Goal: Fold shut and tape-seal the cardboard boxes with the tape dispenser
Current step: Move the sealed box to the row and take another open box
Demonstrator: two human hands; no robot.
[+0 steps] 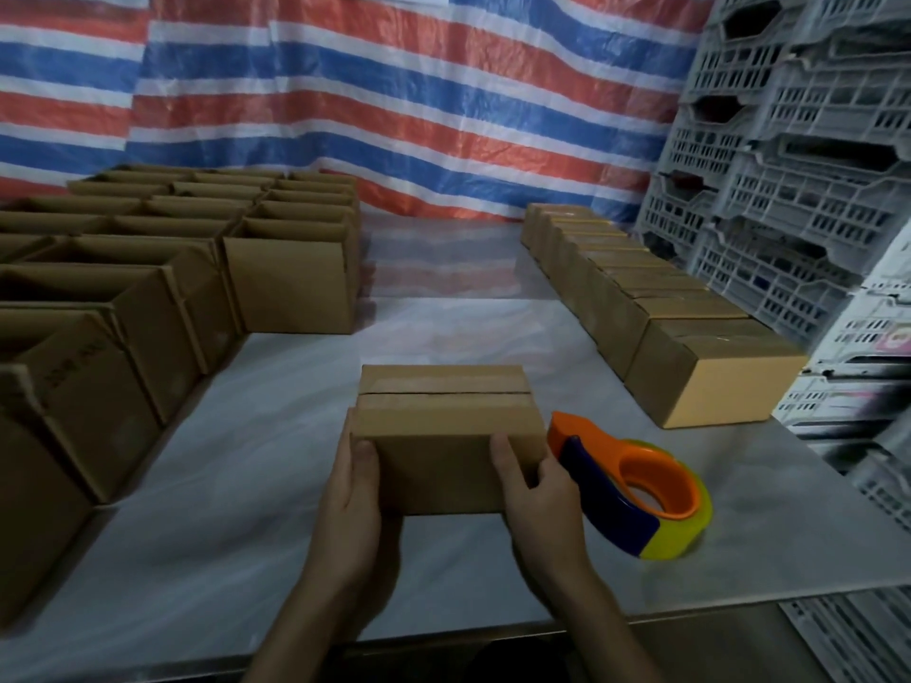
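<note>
A small cardboard box (441, 436) stands in the middle of the table with its top flaps folded down and a dark seam between them. My left hand (352, 490) grips its left side, thumb on the near face. My right hand (535, 490) grips its right side, thumb on the near face as well. The tape dispenser (636, 490), orange and dark blue with a yellowish tape roll, lies on the table just right of my right hand, untouched.
Several open cardboard boxes (148, 288) fill the left of the grey table (246, 534). A row of closed boxes (655, 308) runs along the right. Stacked grey plastic crates (798, 165) stand at the right. A striped tarp (369, 101) hangs behind.
</note>
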